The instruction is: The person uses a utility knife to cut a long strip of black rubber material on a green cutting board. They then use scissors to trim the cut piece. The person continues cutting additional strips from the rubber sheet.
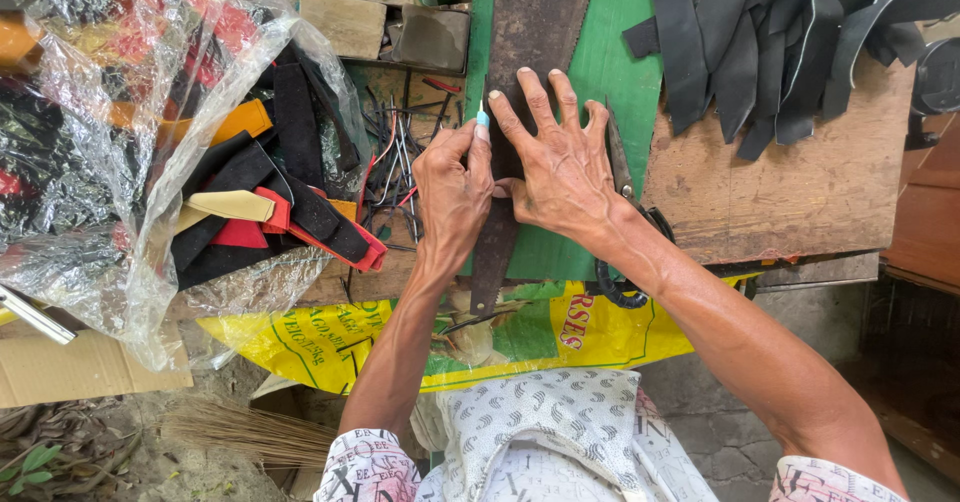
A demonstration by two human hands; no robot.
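Seen from above, the left hand (452,197) has its fingers closed around a small light-blue blade tool (482,117), tip on a dark leather strip (520,52). The strip lies on a green cutting mat (610,72) on the wooden surface (800,182). The right hand (560,167), fingers spread flat, pins the strip just beside the tip. A slip could nick those fingers.

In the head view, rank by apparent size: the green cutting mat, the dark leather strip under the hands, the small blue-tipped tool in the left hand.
1. green cutting mat, largest, partly covered.
2. dark leather strip, narrower, running along the mat.
3. blue-tipped tool, smallest; only its tip shows above the left hand.
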